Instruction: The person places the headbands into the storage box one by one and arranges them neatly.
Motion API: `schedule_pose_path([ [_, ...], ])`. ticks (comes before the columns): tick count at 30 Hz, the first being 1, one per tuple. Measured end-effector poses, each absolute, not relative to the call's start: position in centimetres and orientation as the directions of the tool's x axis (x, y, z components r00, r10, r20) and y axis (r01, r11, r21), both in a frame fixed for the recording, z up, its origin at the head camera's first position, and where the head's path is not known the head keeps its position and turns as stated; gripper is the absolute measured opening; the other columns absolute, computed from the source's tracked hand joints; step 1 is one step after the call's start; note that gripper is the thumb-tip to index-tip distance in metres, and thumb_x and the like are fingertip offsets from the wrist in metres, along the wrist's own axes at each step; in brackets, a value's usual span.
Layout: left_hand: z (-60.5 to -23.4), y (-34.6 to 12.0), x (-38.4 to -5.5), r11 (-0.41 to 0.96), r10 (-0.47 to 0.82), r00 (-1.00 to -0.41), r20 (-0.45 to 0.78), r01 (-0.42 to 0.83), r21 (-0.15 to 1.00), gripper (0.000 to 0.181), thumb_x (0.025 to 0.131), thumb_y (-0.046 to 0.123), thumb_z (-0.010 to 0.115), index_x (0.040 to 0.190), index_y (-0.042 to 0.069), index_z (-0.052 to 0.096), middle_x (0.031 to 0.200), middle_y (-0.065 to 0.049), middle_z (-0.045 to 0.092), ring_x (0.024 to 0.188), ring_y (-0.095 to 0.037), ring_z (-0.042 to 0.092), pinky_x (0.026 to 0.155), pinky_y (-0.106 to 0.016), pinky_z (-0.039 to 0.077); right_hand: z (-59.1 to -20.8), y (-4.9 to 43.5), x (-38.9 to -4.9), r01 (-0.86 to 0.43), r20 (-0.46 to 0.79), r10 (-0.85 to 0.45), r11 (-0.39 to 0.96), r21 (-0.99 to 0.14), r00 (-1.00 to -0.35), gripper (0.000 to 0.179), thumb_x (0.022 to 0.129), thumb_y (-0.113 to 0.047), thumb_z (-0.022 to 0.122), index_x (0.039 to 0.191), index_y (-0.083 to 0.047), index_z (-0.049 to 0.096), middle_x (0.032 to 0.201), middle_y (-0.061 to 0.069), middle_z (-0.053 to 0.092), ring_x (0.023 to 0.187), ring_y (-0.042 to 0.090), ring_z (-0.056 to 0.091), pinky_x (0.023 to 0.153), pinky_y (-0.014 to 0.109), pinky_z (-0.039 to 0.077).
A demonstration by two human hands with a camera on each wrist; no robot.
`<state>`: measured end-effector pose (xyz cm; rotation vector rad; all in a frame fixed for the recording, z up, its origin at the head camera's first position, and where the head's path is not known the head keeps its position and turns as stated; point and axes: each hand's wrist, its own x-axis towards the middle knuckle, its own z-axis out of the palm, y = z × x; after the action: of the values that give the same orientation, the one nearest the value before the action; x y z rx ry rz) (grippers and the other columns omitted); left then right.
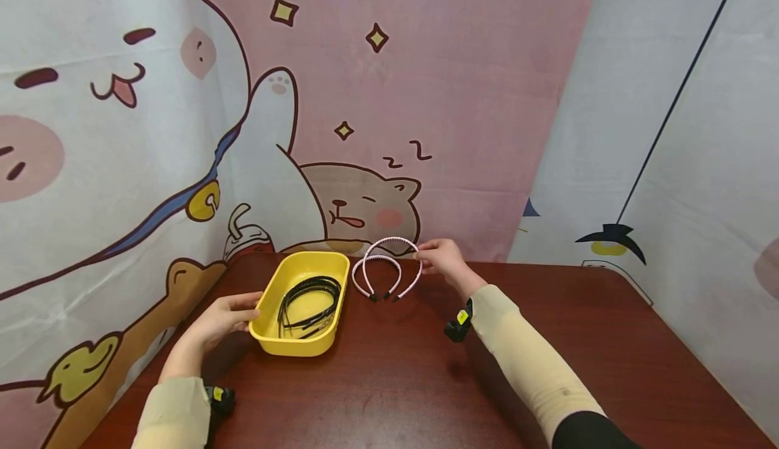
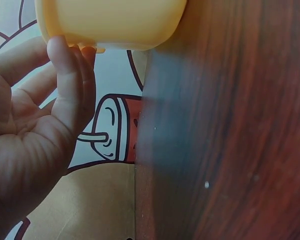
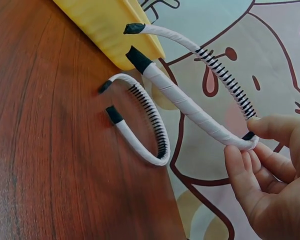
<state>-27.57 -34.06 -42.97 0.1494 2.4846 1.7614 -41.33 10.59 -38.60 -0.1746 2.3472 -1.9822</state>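
A yellow plastic basket [image 1: 298,347] stands at the left of the table with several thin black headbands [image 1: 309,284] inside. My left hand [image 1: 220,322] grips its left rim between thumb and fingers; the basket wall [image 2: 115,25] tops the left wrist view. To the right of the basket, my right hand [image 1: 443,258] pinches a pale pink headband [image 3: 190,111] at the middle of its arch. It has dark end caps and black inner teeth, and its ends point toward the basket side in the right wrist view. A second pale pink headband [image 3: 159,122] lies on the table close to it.
The dark red-brown wooden table [image 1: 395,395] runs back to a cartoon-printed cloth [image 1: 462,97] hanging behind and at the left. A pale cloth [image 1: 700,165] hangs along the right side. Each wrist wears a small black camera [image 1: 459,324].
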Motion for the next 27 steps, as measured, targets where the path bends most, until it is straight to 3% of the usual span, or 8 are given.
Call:
schedule_pose_path([
  [6, -42.9, -34.1, -27.6, 0.328, 0.139, -0.990, -0.024, 0.024, 0.944, 0.057, 0.094, 0.011, 0.063, 0.142, -0.010, 0.040, 0.126, -0.027, 0.057, 0.079, -0.019, 0.063, 0.072, -0.036, 0.055, -38.3, 9.9, -41.5, -0.055, 0.033, -0.139, 0.158, -0.986, -0.990, 0.024, 0.083, 0.001, 0.068, 0.104, 0.012, 0.064, 0.090, 0.021, 0.066, 0.063, 0.016, 0.061, 0.068, 0.042, 0.057],
  [11, -42.8, -34.1, -27.6, 0.338, 0.132, -0.991, -0.026, 0.020, 0.941, 0.058, 0.094, 0.013, 0.064, 0.142, -0.009, 0.040, 0.128, -0.027, 0.055, 0.081, -0.020, 0.063, 0.073, -0.037, 0.055, -38.0, 9.1, -41.5, -0.059, 0.036, -0.146, 0.156, -0.986, -0.989, 0.028, 0.083, 0.000, 0.069, 0.107, 0.012, 0.063, 0.096, 0.028, 0.065, 0.066, 0.020, 0.062, 0.066, 0.039, 0.057],
  [15, -42.8, -34.1, -27.5, 0.339, 0.133, -0.991, -0.026, 0.021, 0.940, 0.058, 0.094, 0.014, 0.064, 0.142, -0.009, 0.041, 0.127, -0.027, 0.056, 0.081, -0.021, 0.063, 0.073, -0.037, 0.055, -37.7, 8.5, -41.3, -0.070, 0.043, -0.162, 0.164, -0.984, -0.986, 0.031, 0.083, -0.001, 0.069, 0.110, 0.013, 0.062, 0.094, 0.025, 0.067, 0.067, 0.019, 0.063, 0.061, 0.034, 0.057],
  [27, -42.8, -34.0, -27.3, 0.322, 0.138, -0.990, -0.014, 0.031, 0.946, 0.056, 0.094, 0.011, 0.063, 0.141, -0.010, 0.041, 0.124, -0.026, 0.058, 0.078, -0.019, 0.063, 0.071, -0.034, 0.055, -37.7, 6.8, -41.5, -0.060, 0.033, -0.181, 0.144, -0.988, -0.983, 0.029, 0.083, 0.000, 0.069, 0.109, 0.013, 0.063, 0.082, 0.011, 0.064, 0.063, 0.013, 0.061, 0.064, 0.035, 0.057],
])
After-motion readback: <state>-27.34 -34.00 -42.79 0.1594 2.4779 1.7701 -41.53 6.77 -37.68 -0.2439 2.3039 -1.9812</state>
